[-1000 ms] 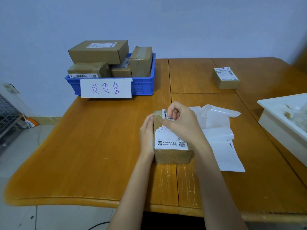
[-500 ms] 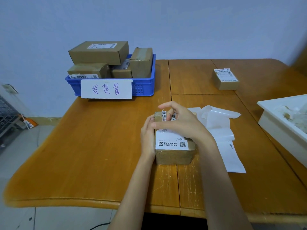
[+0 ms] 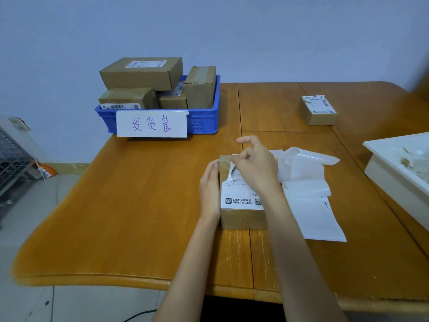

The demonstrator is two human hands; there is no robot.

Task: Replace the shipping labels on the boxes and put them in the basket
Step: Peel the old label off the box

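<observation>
A brown cardboard box (image 3: 242,218) lies on the wooden table in front of me, with a white shipping label (image 3: 240,194) on its top. My left hand (image 3: 210,189) rests flat against the box's left side. My right hand (image 3: 256,165) is over the far end of the box and pinches the label's lifted far-left corner between thumb and finger. The blue basket (image 3: 204,123) stands at the far left of the table, holding several labelled boxes and carrying a handwritten paper sign on its front.
White label backing sheets (image 3: 311,194) lie just right of the box. Another small labelled box (image 3: 318,110) sits at the far right. A white tray (image 3: 394,168) with paper scraps stands at the right edge. The table's front edge is close to me.
My right hand has shifted its grip at the label's far corner, and the corner now stands peeled further off the box. The left hand and the box have stayed put.
</observation>
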